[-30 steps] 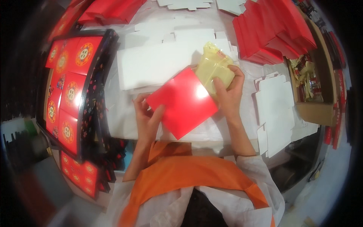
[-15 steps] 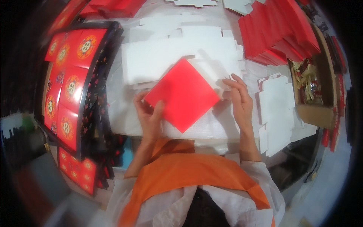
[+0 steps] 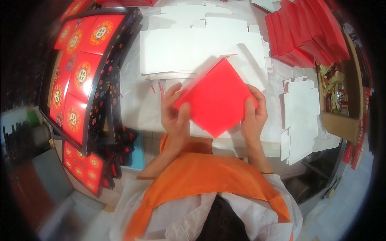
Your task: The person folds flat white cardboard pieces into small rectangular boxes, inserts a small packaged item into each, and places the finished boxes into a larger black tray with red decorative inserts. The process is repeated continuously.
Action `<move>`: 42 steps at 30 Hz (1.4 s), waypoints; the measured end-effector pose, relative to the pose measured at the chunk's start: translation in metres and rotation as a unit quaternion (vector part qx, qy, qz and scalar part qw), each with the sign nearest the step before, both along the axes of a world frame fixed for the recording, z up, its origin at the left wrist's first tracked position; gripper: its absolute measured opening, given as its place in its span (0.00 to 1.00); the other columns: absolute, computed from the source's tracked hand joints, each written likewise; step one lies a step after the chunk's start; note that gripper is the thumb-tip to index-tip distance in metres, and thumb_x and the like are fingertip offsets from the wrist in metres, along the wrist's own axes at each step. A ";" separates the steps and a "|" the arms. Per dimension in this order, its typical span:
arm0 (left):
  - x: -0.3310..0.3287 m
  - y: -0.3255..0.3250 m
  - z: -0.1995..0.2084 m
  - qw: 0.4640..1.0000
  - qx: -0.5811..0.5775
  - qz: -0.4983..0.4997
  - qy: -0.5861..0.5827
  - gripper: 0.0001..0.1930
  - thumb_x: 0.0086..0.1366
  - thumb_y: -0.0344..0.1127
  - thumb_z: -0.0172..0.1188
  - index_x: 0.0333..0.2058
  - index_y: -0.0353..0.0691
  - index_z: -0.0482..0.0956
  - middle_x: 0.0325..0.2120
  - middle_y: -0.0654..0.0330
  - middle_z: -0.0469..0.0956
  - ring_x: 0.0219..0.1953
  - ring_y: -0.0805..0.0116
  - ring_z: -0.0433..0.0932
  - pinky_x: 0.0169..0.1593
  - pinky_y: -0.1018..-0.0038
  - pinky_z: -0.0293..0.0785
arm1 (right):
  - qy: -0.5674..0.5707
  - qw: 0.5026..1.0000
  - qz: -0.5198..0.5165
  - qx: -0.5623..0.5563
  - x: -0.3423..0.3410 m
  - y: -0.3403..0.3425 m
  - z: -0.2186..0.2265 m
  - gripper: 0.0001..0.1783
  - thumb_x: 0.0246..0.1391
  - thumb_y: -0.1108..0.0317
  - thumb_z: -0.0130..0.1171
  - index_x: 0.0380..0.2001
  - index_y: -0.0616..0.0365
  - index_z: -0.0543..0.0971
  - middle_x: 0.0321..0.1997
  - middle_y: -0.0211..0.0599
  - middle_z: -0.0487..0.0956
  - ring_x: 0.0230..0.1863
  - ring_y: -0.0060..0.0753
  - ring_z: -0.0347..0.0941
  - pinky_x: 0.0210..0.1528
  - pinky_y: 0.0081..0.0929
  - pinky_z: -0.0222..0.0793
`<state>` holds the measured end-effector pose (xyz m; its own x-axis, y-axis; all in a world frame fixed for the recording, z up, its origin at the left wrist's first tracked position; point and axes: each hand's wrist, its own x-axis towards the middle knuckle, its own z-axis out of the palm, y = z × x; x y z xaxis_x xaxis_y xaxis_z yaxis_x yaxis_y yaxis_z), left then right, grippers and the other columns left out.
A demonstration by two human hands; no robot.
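Note:
A flat-faced red square box [image 3: 217, 100] is held corner-down in front of me, above the near edge of the table. My left hand [image 3: 175, 112] grips its left corner, thumb on the face and fingers behind. On the opposite corner my right hand [image 3: 254, 112] is closed the same way. A pale strip shows along the box's upper left edge; its back is hidden. Behind it, unfolded white carton blanks [image 3: 181, 50] lie overlapping on the white-covered table [image 3: 132, 108].
At left stands a dark-edged tray [image 3: 94, 116] of red boxes with round ornaments [image 3: 82, 76]. Red boxes [image 3: 303, 36] stand in a row at far right, beside a cardboard carton [image 3: 341, 124] holding gold wrapped pieces [image 3: 335, 88]. More white blanks [image 3: 299, 116] lie at right.
My right hand, open beside the box before, now grips its right corner. The box has moved slightly right in the view and tilted. My left hand keeps hold.

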<state>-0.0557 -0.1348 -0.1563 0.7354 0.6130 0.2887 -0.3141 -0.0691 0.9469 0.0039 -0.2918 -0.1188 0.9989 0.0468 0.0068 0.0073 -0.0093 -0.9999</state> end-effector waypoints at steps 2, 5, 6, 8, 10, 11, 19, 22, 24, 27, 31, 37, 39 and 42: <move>0.002 0.001 0.001 0.999 0.042 0.008 -0.004 0.10 0.63 0.31 0.48 0.42 0.38 0.66 0.48 0.50 0.67 0.52 0.61 0.66 0.54 0.69 0.63 | -0.004 1.000 -0.018 0.000 0.004 0.002 0.003 0.15 0.54 0.73 0.46 0.45 0.65 0.68 0.46 0.40 0.72 0.48 0.26 0.67 0.51 0.24 0.62; -0.010 0.005 -0.010 0.997 0.067 -0.026 -0.006 0.10 0.62 0.29 0.50 0.42 0.38 0.65 0.47 0.50 0.68 0.51 0.62 0.67 0.53 0.68 0.64 | -0.035 0.998 -0.005 -0.055 0.009 -0.003 0.002 0.14 0.54 0.75 0.46 0.44 0.65 0.69 0.46 0.39 0.72 0.47 0.26 0.67 0.50 0.23 0.62; -0.018 0.004 -0.011 0.997 0.054 -0.048 0.019 0.09 0.61 0.28 0.50 0.41 0.38 0.65 0.47 0.50 0.68 0.50 0.62 0.68 0.52 0.69 0.64 | -0.038 0.997 0.015 -0.061 0.009 -0.005 0.003 0.13 0.53 0.75 0.46 0.43 0.65 0.69 0.45 0.40 0.72 0.47 0.26 0.67 0.50 0.24 0.62; -0.044 0.001 -0.009 0.993 0.026 -0.091 0.071 0.09 0.60 0.25 0.51 0.40 0.38 0.66 0.46 0.49 0.68 0.49 0.62 0.69 0.51 0.69 0.65 | -0.042 0.995 0.057 -0.074 0.009 -0.007 0.007 0.10 0.53 0.76 0.46 0.40 0.64 0.68 0.44 0.40 0.73 0.46 0.27 0.67 0.50 0.25 0.62; -0.070 0.002 -0.010 0.982 0.004 -0.147 0.117 0.17 0.59 0.23 0.51 0.47 0.38 0.62 0.46 0.49 0.68 0.49 0.63 0.68 0.51 0.69 0.64 | 0.039 0.993 0.109 0.009 -0.003 -0.007 0.005 0.06 0.53 0.77 0.46 0.36 0.61 0.67 0.44 0.40 0.73 0.45 0.26 0.68 0.48 0.25 0.64; -0.079 0.002 -0.005 0.972 -0.017 -0.179 0.154 0.19 0.60 0.24 0.51 0.49 0.38 0.61 0.46 0.50 0.68 0.50 0.64 0.68 0.52 0.69 0.64 | 0.081 0.987 0.133 0.049 -0.009 -0.009 0.004 0.05 0.53 0.77 0.45 0.34 0.60 0.67 0.44 0.40 0.73 0.45 0.26 0.68 0.47 0.25 0.64; -0.073 0.017 -0.002 0.938 -0.032 -0.208 0.275 0.16 0.59 0.28 0.51 0.47 0.34 0.67 0.42 0.56 0.70 0.43 0.72 0.69 0.45 0.78 0.66 | 0.137 0.966 0.217 -0.003 -0.038 -0.024 -0.030 0.03 0.54 0.77 0.45 0.27 0.58 0.65 0.50 0.45 0.70 0.46 0.24 0.66 0.46 0.22 0.63; -0.064 0.015 0.000 0.939 -0.072 -0.186 0.279 0.07 0.59 0.25 0.51 0.37 0.34 0.70 0.39 0.59 0.70 0.41 0.73 0.69 0.46 0.79 0.65 | 0.005 0.988 0.150 -0.030 -0.049 -0.019 -0.047 0.03 0.54 0.78 0.44 0.28 0.59 0.66 0.52 0.46 0.69 0.45 0.25 0.66 0.46 0.22 0.64; -0.064 0.012 -0.010 0.958 -0.056 -0.159 0.233 0.06 0.58 0.24 0.51 0.35 0.35 0.68 0.37 0.59 0.70 0.40 0.74 0.68 0.45 0.79 0.65 | -0.006 0.992 0.123 -0.018 -0.050 -0.016 -0.048 0.03 0.54 0.79 0.44 0.32 0.59 0.65 0.51 0.46 0.68 0.45 0.25 0.66 0.46 0.23 0.64; -0.058 0.000 -0.010 0.975 -0.120 -0.108 0.152 0.09 0.57 0.21 0.52 0.35 0.38 0.64 0.36 0.58 0.70 0.40 0.73 0.68 0.45 0.78 0.65 | 0.077 0.979 0.099 0.163 -0.055 -0.009 -0.042 0.09 0.53 0.80 0.44 0.38 0.59 0.63 0.49 0.44 0.69 0.45 0.24 0.65 0.46 0.24 0.64; -0.047 0.000 0.008 0.977 -0.109 -0.118 0.139 0.14 0.54 0.19 0.54 0.37 0.39 0.62 0.35 0.58 0.70 0.39 0.73 0.69 0.44 0.78 0.66 | 0.107 0.978 0.089 0.157 -0.053 -0.008 -0.031 0.14 0.52 0.81 0.44 0.42 0.59 0.60 0.44 0.40 0.69 0.42 0.23 0.66 0.45 0.22 0.65; -0.040 0.000 0.017 0.958 -0.041 -0.168 0.227 0.12 0.54 0.21 0.54 0.37 0.37 0.65 0.36 0.60 0.70 0.38 0.75 0.68 0.44 0.81 0.65 | 0.163 0.965 0.098 0.182 -0.048 -0.006 -0.029 0.08 0.54 0.78 0.45 0.38 0.60 0.65 0.41 0.38 0.69 0.40 0.21 0.65 0.44 0.21 0.64; -0.038 0.001 0.021 0.947 -0.064 -0.187 0.253 0.09 0.55 0.22 0.53 0.36 0.36 0.67 0.36 0.61 0.70 0.39 0.75 0.68 0.44 0.81 0.64 | 0.164 0.972 0.096 0.135 -0.046 -0.002 -0.022 0.05 0.55 0.76 0.46 0.36 0.61 0.67 0.41 0.38 0.69 0.40 0.21 0.64 0.45 0.21 0.63; -0.039 0.004 0.015 0.944 -0.063 -0.200 0.256 0.06 0.56 0.24 0.52 0.34 0.35 0.70 0.36 0.61 0.70 0.39 0.75 0.68 0.45 0.81 0.63 | 0.133 0.975 0.121 0.132 -0.046 -0.006 -0.033 0.04 0.56 0.75 0.47 0.35 0.62 0.67 0.39 0.37 0.70 0.40 0.21 0.64 0.46 0.20 0.61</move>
<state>-0.0948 -0.1308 -0.1409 0.9387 0.2623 -0.2236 0.2091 0.0823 0.9744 -0.0423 -0.2973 -0.1515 0.9271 0.3125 -0.2069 -0.2822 0.2191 -0.9340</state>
